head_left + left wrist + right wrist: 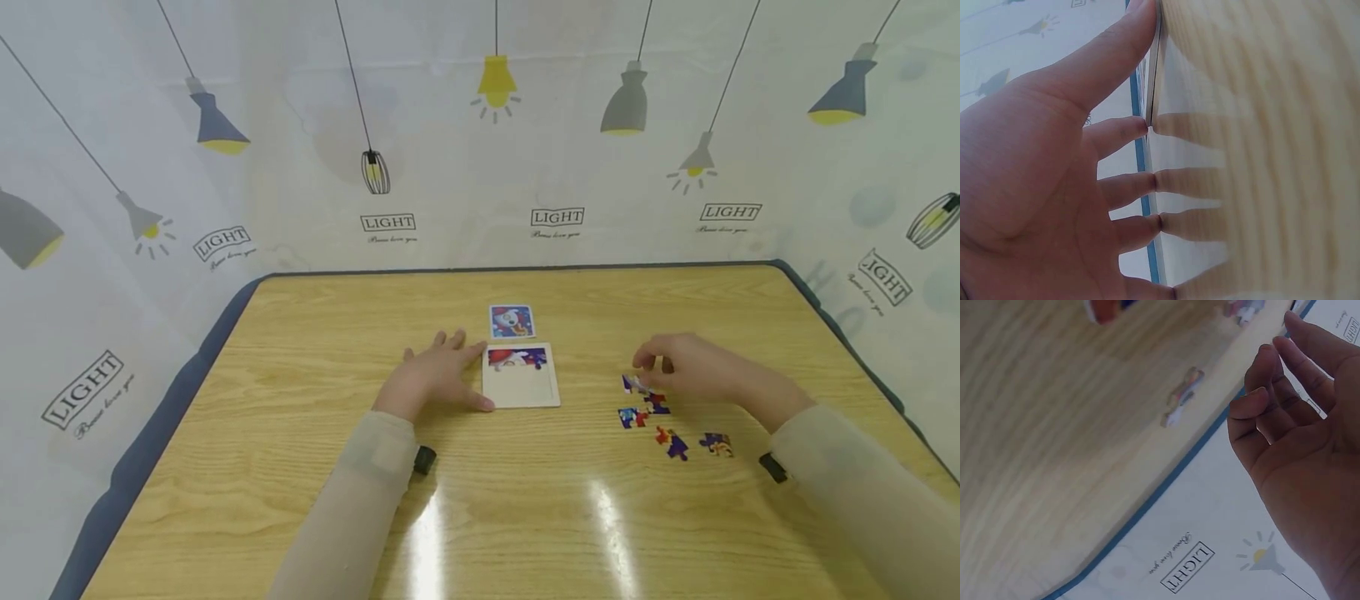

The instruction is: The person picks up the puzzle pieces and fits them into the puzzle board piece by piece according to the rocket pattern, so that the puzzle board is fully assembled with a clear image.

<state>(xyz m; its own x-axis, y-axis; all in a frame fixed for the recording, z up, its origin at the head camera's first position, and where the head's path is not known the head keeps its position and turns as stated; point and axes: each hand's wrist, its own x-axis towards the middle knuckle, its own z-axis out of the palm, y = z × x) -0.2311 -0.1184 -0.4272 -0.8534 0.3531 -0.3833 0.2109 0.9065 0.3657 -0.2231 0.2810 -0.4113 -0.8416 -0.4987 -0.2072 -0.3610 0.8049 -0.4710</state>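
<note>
My left hand (442,379) rests spread on the table, its thumb and index finger touching the left edge of a white puzzle board (521,389). Several joined pieces fill the board's top strip with a red, white and purple picture. My right hand (693,367) is over a group of loose jigsaw pieces, thumb and fingers bent near a purple piece (628,384). In the right wrist view the thumb and index fingertips look apart; whether they grip that piece is not clear. Close by lie a blue-and-red piece (630,417) and a purple-and-red piece (657,404).
A small picture card (512,322) lies just behind the board. Nearer the front are an orange-and-purple piece (673,443) and a brown-and-purple piece (717,444). The wooden table (517,508) meets a lamp-printed curtain (450,108) at its back and sides.
</note>
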